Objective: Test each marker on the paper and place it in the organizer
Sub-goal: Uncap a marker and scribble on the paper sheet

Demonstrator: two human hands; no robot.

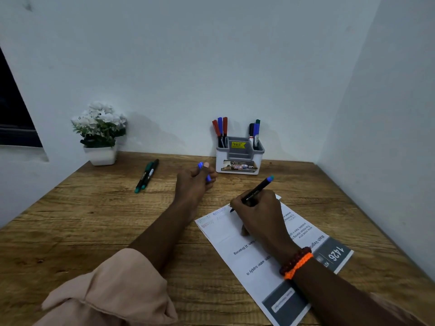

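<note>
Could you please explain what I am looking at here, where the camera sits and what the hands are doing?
There is no machine: a person wears one camera on the head, looking down at a wooden desk. The right hand holds a black marker with its tip on the paper, beside some test scribbles. The left hand grips a blue cap. Two markers lie on the desk, not yet tested. The organizer at the wall holds several markers. A potted plant stands to the left.
</note>
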